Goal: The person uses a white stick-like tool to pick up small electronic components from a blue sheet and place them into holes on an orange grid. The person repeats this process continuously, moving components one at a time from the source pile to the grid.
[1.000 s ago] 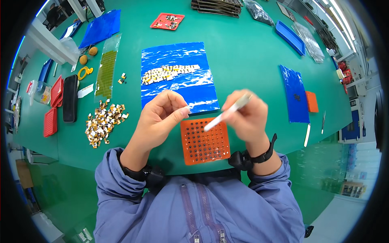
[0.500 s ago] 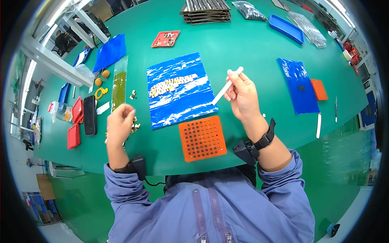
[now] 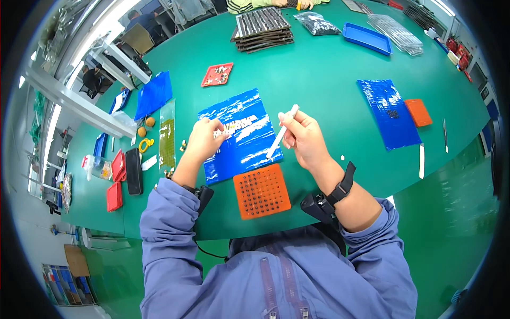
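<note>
My right hand (image 3: 306,141) pinches a slim white stick (image 3: 280,135) near its upper end. The stick slants down to the left, its lower end at the right edge of a shiny blue sheet (image 3: 244,151). Over the left part of that sheet is my left hand (image 3: 203,139), fingers curled toward the small pale and yellowish parts (image 3: 241,125) laid in rows there. Whether a tiny part is between those fingertips, I cannot make out. Just below the sheet sits a square orange block (image 3: 262,192) with a grid of holes, several filled with dark round pieces.
A red tray (image 3: 217,74) of small parts lies beyond the sheet. To the left are a yellow-green strip (image 3: 167,141), yellow scissors (image 3: 145,144) and a black case (image 3: 134,171). A second blue sheet (image 3: 390,119) and tweezers (image 3: 445,135) lie right. Another person's hands (image 3: 292,3) show at the far edge.
My left hand has moved up and right, from the loose parts beside the sheet to the rows on it. The white stick stays in my right hand. The view has shifted slightly.
</note>
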Demonstrator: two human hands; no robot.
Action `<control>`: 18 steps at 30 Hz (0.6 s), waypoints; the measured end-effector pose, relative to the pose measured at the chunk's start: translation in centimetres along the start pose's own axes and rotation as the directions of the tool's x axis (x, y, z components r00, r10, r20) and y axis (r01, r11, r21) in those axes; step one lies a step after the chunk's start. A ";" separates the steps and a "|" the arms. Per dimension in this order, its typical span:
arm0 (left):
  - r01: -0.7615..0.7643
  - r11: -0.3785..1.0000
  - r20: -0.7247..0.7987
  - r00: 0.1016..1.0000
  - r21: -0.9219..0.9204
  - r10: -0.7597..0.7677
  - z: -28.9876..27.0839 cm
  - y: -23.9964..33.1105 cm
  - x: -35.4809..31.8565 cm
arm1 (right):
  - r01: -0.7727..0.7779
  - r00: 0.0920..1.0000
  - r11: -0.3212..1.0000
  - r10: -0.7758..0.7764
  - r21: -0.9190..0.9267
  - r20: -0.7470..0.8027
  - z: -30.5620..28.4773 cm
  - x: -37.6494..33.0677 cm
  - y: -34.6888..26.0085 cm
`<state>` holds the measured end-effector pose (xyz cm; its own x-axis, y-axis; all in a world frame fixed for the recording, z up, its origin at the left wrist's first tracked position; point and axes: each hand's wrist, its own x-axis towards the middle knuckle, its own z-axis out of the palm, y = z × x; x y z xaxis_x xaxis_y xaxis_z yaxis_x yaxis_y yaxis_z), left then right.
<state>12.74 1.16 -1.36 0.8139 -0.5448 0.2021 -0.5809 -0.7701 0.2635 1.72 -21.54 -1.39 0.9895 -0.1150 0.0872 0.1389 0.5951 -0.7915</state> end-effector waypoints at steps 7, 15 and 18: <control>-0.013 1.000 0.023 1.000 -0.021 0.014 1.2 -0.3 0.3 | -0.034 0.999 0.999 0.035 -0.036 0.013 0.3 0.0 -0.2; 0.218 0.525 0.238 0.971 -0.823 -0.030 -3.3 4.4 -2.8 | -0.016 1.000 1.000 0.016 0.017 0.026 0.8 -0.7 -0.8; 0.189 0.298 0.205 0.978 -0.936 0.023 -4.4 5.3 -5.3 | -0.007 0.997 0.999 0.004 0.042 0.074 1.2 -0.9 -1.0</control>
<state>5.28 1.42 3.11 0.7855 -0.6188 0.0103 -0.0305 -0.0221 0.9993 0.73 -21.12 0.06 0.9903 -0.0529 0.1286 0.1331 0.6290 -0.7659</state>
